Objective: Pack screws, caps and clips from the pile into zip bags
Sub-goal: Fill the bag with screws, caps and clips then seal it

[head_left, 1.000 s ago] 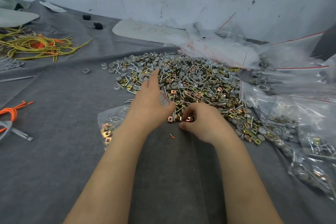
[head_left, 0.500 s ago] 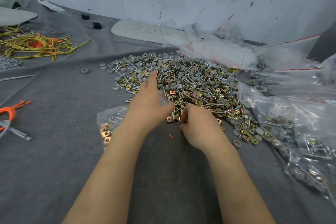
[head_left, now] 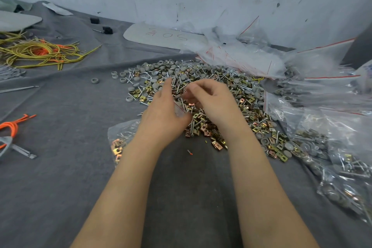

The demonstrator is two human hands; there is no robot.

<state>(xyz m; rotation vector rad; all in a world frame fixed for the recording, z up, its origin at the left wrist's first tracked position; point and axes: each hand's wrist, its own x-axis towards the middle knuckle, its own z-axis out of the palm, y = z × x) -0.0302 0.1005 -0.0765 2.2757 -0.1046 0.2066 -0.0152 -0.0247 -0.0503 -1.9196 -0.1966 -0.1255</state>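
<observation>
Cloth (head_left: 60, 197) seemingly open left of pile (head_left: 237, 86)

cloth (head_left: 60, 177) under pile (head_left: 221, 86): grey, matt, woven | screws (head_left: 192, 126): bright metal | clips (head_left: 207, 133): brassy, shiny metal | caps (head_left: 289, 145): dull grey plastic | zip bags (head_left: 332, 123) right of pile: clear glossy plastic

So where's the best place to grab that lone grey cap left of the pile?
Probably pinch the lone grey cap across its round rim, coming straight down from above: it lies flat on the cloth, apart from the pile, with bare cloth on every side.
</observation>
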